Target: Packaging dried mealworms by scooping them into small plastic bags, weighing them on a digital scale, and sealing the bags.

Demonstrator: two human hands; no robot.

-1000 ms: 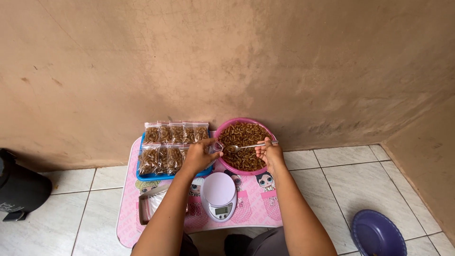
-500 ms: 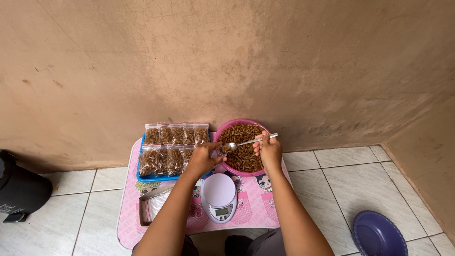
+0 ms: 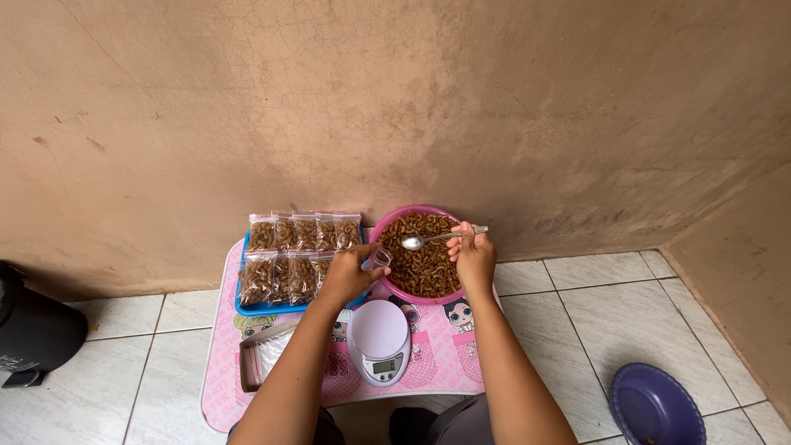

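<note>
My right hand (image 3: 473,255) holds a metal spoon (image 3: 422,241) level over a pink bowl (image 3: 392,225) full of brown curled snack pieces. My left hand (image 3: 348,275) grips a small clear bag (image 3: 377,259) at the bowl's left rim, just below the spoon's head. Both hands are above a small pink table (image 3: 222,363). A white kitchen scale (image 3: 378,339) stands on the table between my forearms.
A blue tray (image 3: 247,309) at the table's back left carries several filled clear bags (image 3: 280,255). An open box of empty bags (image 3: 255,363) lies front left. On the tiled floor stand a black bin (image 3: 33,330) at left and a purple basin (image 3: 655,408) at right.
The spoon has risen out of the snacks and swung left toward the small bag. My left hand has kept the bag at the bowl's rim.
</note>
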